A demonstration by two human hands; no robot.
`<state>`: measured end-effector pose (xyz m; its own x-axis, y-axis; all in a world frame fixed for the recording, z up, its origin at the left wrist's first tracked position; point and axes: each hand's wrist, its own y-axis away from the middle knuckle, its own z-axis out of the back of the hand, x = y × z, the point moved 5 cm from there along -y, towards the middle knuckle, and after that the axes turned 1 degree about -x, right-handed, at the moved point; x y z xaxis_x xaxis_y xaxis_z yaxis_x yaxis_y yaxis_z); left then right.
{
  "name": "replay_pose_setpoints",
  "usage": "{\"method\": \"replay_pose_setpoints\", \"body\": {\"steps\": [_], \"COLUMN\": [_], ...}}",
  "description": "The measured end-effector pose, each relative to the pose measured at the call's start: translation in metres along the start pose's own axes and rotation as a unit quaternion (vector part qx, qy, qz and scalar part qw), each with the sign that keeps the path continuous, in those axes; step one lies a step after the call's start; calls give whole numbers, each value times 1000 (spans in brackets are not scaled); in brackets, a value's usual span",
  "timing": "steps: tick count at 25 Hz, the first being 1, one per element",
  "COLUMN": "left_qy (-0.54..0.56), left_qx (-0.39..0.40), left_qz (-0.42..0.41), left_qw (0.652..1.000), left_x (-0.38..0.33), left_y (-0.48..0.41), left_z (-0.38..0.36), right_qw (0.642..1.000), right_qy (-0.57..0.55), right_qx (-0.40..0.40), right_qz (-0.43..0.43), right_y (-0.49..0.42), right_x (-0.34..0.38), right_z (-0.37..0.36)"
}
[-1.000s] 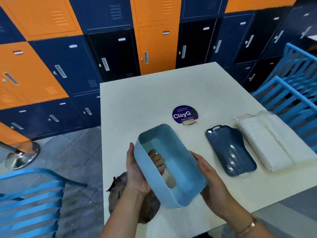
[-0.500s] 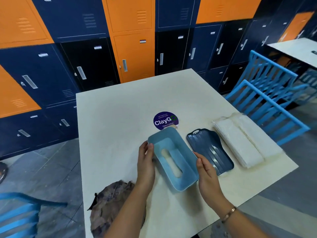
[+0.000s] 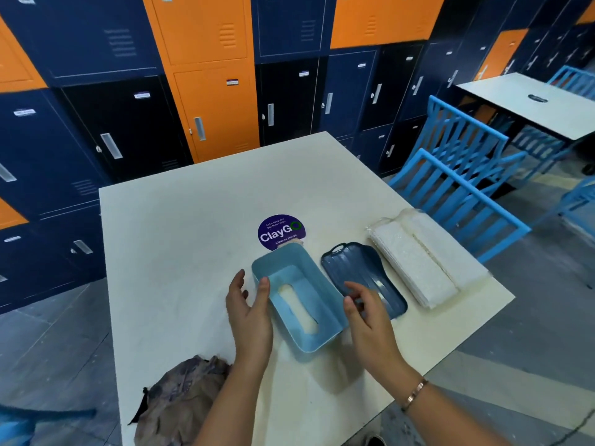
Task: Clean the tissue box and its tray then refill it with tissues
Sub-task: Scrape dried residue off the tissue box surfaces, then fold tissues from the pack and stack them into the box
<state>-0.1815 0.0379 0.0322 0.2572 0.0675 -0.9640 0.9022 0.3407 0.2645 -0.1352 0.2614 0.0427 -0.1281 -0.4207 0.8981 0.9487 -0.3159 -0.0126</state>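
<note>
Tissue box (image 3: 289, 275): light blue, plain. Tray (image 3: 360, 272), at its 3 o'clock: dark navy, ribbed with lengthwise lines. Tissues (image 3: 412, 268), further toward 3 o'clock: white, one stack finely dotted. Sticker (image 3: 282, 232), at 12 o'clock: purple, white lettering, green ring. Table (image 3: 180, 239): cream, plain. Rag (image 3: 180, 400), at 7 o'clock: mottled brown-grey. Lockers (image 3: 215, 101): orange, navy and black patchwork. Chairs (image 3: 463, 188): bright blue, slatted.

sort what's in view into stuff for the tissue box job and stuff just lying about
For the job: light blue tissue box, dark blue tray, packs of tissues, crumpled cloth (probably the wiper).
Just there: ClayGo sticker, blue chairs, lockers.
</note>
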Motion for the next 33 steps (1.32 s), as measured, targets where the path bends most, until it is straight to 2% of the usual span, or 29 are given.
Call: {"method": "replay_pose_setpoints", "body": {"steps": [3,5,8,10,12,14,18,20,24,27,28,33], "left_qy": [-52,-67,-165,-232,-268,-308,-470,-511,-558,-575,-578,-574], "left_qx": [-71,-15,147,207,213,190,134,122,88,78,78,80], "left_qz": [-156,-251,-303,-329,-337,-350,-329,-300,-262,-262,-258,-253], "left_qw": [984,965,927,892,877,864,808,796,783,771,770,775], "left_x": [-31,-59,-76,-72,-64,-59,-30,-11,37,48,50,48], "left_y": [18,42,75,90,95,91,76,70,58,59,59,60], "left_z": [6,-25,-99,-146,-194,-240,-344,-380,-402,-402,-403,-402], "right_qw": [998,996,995,992,988,984,963,934,825,747,739,751], "right_qy": [39,67,84,90,100,139,256,321,462,540,539,484], "right_qx": [14,12,-28,-80,-116,-104,39,119,288,355,379,425], "right_qz": [39,62,55,37,30,41,76,101,150,154,143,144], "right_y": [-1,-9,-32,-54,-85,-129,-227,-268,-321,-339,-344,-356], "right_x": [5,-1,-14,-24,-33,-37,-47,-50,-52,-58,-60,-55], "right_z": [18,44,93,129,166,186,191,185,160,142,138,132]}}
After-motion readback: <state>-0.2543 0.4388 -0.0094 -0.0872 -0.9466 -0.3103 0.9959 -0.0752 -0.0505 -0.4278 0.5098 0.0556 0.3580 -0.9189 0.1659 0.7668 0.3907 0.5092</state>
